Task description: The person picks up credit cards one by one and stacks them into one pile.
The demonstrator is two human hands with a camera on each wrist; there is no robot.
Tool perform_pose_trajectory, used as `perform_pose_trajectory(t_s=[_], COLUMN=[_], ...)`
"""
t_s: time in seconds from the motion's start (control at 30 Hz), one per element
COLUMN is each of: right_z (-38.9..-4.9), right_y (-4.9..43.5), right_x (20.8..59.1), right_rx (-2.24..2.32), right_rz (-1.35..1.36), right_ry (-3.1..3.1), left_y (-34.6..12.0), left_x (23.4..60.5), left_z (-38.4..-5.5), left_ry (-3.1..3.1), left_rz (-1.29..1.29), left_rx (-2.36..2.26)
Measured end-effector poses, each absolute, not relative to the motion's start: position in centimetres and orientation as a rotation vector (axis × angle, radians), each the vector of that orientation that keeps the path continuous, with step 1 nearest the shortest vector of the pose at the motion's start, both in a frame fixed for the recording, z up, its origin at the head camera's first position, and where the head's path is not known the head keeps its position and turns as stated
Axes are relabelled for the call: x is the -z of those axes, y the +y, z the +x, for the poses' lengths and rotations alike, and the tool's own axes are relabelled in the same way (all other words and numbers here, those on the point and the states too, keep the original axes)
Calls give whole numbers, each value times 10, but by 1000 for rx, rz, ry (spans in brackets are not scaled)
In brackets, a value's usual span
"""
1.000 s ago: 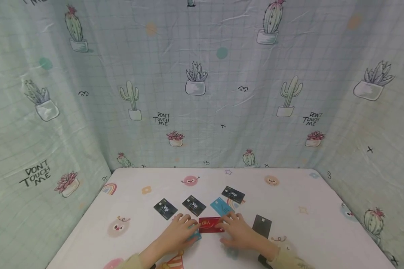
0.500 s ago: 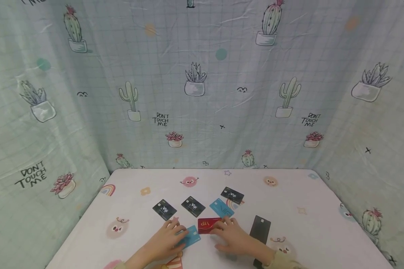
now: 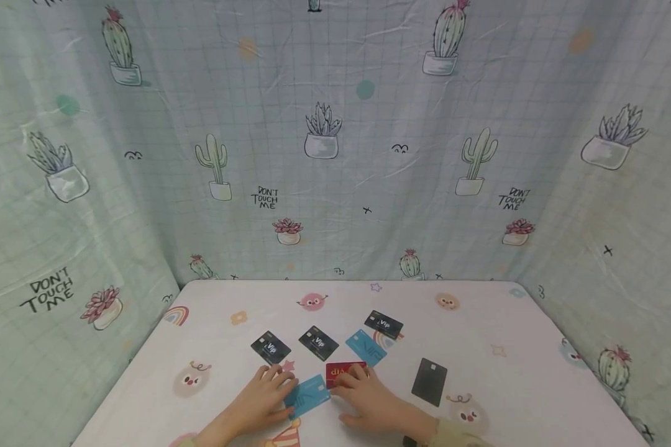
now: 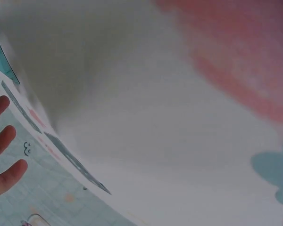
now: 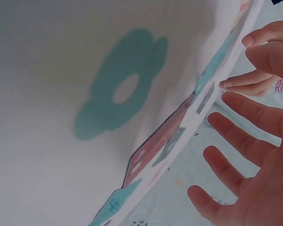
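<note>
Since half a second earlier, the left hand (image 3: 260,397) has been drawn outward, baring more of the near blue card (image 3: 309,397), while the right hand (image 3: 369,400) has been shifted leftward over the red card (image 3: 341,371). Cactus-print cloth (image 3: 352,248) is hung behind a pale tabletop (image 3: 212,335). Left fingers are held parted, lightly bent, around the near blue card's left end; right fingers are spread across the red card's right part. Neither hand is closed around anything; firm contact cannot be told. Beyond, three black Vip cards (image 3: 271,347) and another blue card (image 3: 366,347) are laid out; a plain black card (image 3: 429,382) is seen right.
</note>
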State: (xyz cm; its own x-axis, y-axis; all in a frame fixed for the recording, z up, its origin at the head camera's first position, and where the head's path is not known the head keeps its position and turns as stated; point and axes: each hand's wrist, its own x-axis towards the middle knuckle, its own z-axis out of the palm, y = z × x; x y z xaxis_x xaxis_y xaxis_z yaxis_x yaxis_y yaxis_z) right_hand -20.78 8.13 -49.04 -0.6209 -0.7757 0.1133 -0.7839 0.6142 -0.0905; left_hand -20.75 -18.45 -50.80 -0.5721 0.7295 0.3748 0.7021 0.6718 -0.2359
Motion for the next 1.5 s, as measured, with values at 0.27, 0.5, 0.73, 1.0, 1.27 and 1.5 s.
perform_pose_trajectory(t_s=[0.27, 0.5, 0.73, 1.0, 1.27, 1.5], right_z=[-213, -223, -231, -233, -235, -236], right_y=[66, 52, 41, 35, 33, 34], right_x=[488, 491, 490, 489, 493, 496], right_rx=[-66, 57, 151, 186, 161, 178], right_rz=[1323, 1319, 1303, 1326, 1355, 1380], right_ry=[-2758, -2782, -2817, -2802, -2771, -2737], left_y=[-176, -173, -172, -171, -170, -169], left_x=[511, 517, 514, 511, 514, 509], left_z=[-205, -208, -209, -210, -209, -206], left_ry=[-2616, -2641, -2695, -2705, -2684, -2716], left_rz=[-1079, -1009, -990, -1002, -1023, -1033], left_rx=[-147, -232, -237, -225, -273, -247])
